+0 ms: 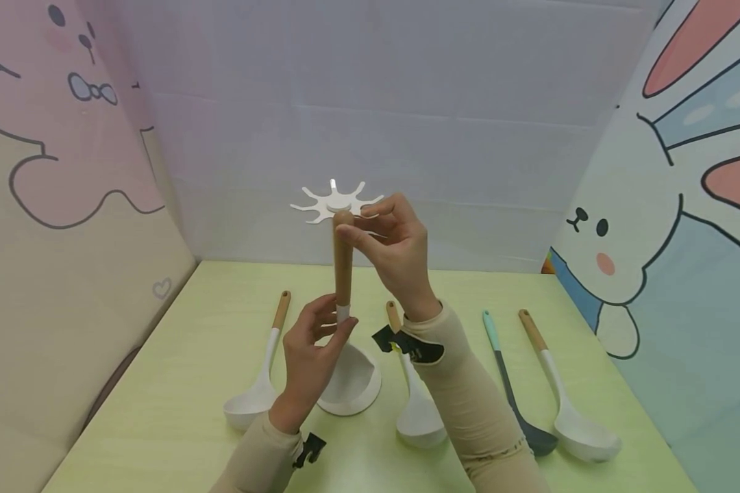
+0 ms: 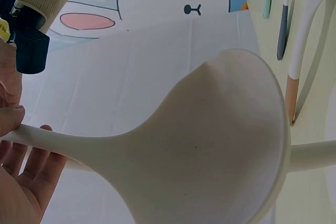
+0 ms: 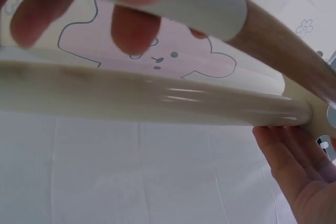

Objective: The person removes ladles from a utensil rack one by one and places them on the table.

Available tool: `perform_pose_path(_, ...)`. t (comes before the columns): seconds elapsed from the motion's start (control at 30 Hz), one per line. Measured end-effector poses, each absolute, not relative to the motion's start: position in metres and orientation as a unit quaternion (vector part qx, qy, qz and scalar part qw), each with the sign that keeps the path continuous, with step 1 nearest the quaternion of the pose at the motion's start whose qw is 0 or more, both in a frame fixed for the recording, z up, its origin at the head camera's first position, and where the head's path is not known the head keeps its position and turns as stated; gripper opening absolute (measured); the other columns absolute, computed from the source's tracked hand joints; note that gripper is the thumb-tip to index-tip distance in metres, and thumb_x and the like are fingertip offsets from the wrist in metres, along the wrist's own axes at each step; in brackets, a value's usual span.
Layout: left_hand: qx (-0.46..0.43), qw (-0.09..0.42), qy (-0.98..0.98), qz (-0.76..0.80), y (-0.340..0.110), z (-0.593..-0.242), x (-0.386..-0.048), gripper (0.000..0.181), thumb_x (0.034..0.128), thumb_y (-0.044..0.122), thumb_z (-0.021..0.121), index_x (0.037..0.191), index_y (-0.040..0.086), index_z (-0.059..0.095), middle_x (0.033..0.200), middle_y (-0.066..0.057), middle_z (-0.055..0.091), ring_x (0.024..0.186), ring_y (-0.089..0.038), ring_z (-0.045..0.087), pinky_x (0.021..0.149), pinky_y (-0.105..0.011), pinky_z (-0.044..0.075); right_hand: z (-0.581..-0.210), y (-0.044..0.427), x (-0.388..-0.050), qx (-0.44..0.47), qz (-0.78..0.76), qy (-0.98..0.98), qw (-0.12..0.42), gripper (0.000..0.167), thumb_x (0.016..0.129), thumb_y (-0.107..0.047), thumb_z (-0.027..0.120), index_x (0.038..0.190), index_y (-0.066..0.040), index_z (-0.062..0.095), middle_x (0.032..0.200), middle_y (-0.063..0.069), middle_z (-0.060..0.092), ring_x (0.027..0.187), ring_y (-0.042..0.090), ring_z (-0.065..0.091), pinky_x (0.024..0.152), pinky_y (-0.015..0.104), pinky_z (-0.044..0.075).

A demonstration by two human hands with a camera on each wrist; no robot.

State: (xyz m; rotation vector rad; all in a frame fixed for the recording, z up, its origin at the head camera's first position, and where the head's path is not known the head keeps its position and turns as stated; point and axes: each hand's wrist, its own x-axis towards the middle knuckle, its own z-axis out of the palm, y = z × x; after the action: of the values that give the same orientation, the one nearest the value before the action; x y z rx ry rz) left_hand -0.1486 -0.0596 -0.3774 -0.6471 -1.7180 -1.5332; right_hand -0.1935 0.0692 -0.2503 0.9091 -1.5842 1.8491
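Note:
A white ladle with a wooden handle (image 1: 342,267) is held upright, handle end up and bowl down. My left hand (image 1: 311,349) grips its white neck just under the wood; in the left wrist view the hollow bowl (image 2: 210,145) faces the camera. My right hand (image 1: 401,246) pinches the top of the handle, thumb on the wood, with fingers close to a white rack top (image 1: 339,202) with radiating prongs. Behind the ladle runs the rack's pale pole (image 3: 157,98), seen in the right wrist view. Whether the handle touches a prong I cannot tell.
On the pale green table (image 1: 179,383) lie a white ladle (image 1: 253,404) at left, a white wooden-handled utensil (image 1: 419,418) near the right forearm, a dark grey ladle (image 1: 512,390) with a mint handle, and another white ladle (image 1: 582,435). Cartoon-printed walls enclose the table.

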Motion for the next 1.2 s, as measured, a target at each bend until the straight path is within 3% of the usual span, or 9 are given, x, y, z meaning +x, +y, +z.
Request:
perform_pose_path(0.17,-0.246,0.365,-0.671,-0.596,-0.061,-0.378,-0.145,0.04,0.0773,-0.014,0.076,0.115,-0.004,0.065,0.097,-0.016,0.072,0.078,-0.025,0.072,0.069,-0.025,0.059,-0.251,0.069,-0.193,0.339,0.689,-0.585,0.263,0.027,0.08,0.02,0.069,0.096,0.011,0.05,0.089,0.009,0.074,0.09,0.022,0.073,0.077,0.047,0.059)
perform_pose_path(0.4,-0.243,0.366,-0.672,-0.596,-0.061,-0.378,-0.143,0.039,0.0775,-0.013,0.076,0.114,-0.003,0.066,0.095,-0.015,0.072,0.078,-0.023,0.071,0.068,-0.025,0.059,-0.25,0.075,-0.194,0.364,0.678,-0.591,0.243,0.026,0.082,0.022,0.065,0.099,0.011,0.05,0.093,0.018,0.073,0.091,0.021,0.073,0.079,0.05,0.059)
perform_pose_path(0.5,-0.247,0.365,-0.668,-0.599,-0.061,-0.378,-0.143,0.039,0.0772,-0.014,0.076,0.114,-0.004,0.066,0.095,-0.016,0.072,0.078,-0.02,0.071,0.068,-0.025,0.059,-0.249,0.081,-0.196,0.367,0.673,-0.595,0.24,0.023,0.084,0.02,0.064,0.102,0.012,0.052,0.094,0.01,0.073,0.089,0.018,0.072,0.081,0.047,0.058)
perform_pose_path(0.57,-0.253,0.367,-0.664,-0.6,-0.061,-0.378,-0.142,0.04,0.0768,-0.016,0.075,0.114,-0.004,0.066,0.095,-0.016,0.072,0.078,-0.021,0.071,0.068,-0.025,0.059,-0.249,0.085,-0.198,0.372,0.674,-0.592,0.239,0.023,0.09,0.009,0.066,0.107,0.014,0.053,0.096,0.004,0.073,0.088,0.016,0.072,0.084,0.045,0.057)
perform_pose_path(0.67,-0.261,0.369,-0.659,-0.601,-0.061,-0.377,-0.142,0.04,0.0761,-0.017,0.075,0.114,-0.004,0.067,0.095,-0.017,0.071,0.078,-0.022,0.071,0.068,-0.026,0.059,-0.25,0.09,-0.204,0.371,0.679,-0.586,0.24,0.045,0.094,-0.02,0.07,0.116,0.013,0.05,0.097,0.001,0.072,0.085,0.017,0.072,0.087,0.045,0.057)
perform_pose_path(0.73,-0.262,0.372,-0.658,-0.6,-0.061,-0.377,-0.141,0.041,0.0758,-0.018,0.075,0.113,-0.004,0.067,0.095,-0.016,0.072,0.078,-0.023,0.071,0.067,-0.026,0.059,-0.251,0.092,-0.208,0.363,0.684,-0.587,0.237,0.066,0.092,-0.041,0.071,0.122,0.012,0.047,0.1,0.01,0.071,0.087,0.019,0.072,0.087,0.046,0.056)
perform_pose_path(0.83,-0.258,0.369,-0.659,-0.602,-0.061,-0.377,-0.14,0.04,0.0758,-0.017,0.075,0.113,-0.004,0.067,0.094,-0.016,0.072,0.078,-0.022,0.071,0.067,-0.026,0.059,-0.252,0.091,-0.214,0.344,0.687,-0.598,0.229,0.083,0.086,-0.058,0.07,0.128,0.009,0.045,0.114,0.02,0.066,0.098,0.025,0.068,0.086,0.046,0.057)
perform_pose_path(1.0,-0.249,0.362,-0.663,-0.606,-0.061,-0.376,-0.138,0.039,0.0767,-0.015,0.076,0.113,-0.005,0.067,0.095,-0.017,0.072,0.08,-0.021,0.071,0.068,-0.026,0.059,-0.256,0.087,-0.223,0.348,0.731,-0.562,0.169,0.089,0.082,-0.063,0.071,0.14,-0.001,0.042,0.147,0.02,0.047,0.118,0.028,0.053,0.095,0.051,0.052)
perform_pose_path(1.2,-0.244,0.361,-0.666,-0.605,-0.06,-0.377,-0.137,0.04,0.0758,-0.015,0.076,0.113,-0.005,0.067,0.095,-0.016,0.072,0.08,-0.022,0.071,0.068,-0.026,0.059,-0.258,0.081,-0.229,0.356,0.784,-0.497,0.108,0.083,0.078,-0.059,0.078,0.139,-0.013,0.046,0.153,0.02,0.038,0.121,0.026,0.047,0.096,0.048,0.048)
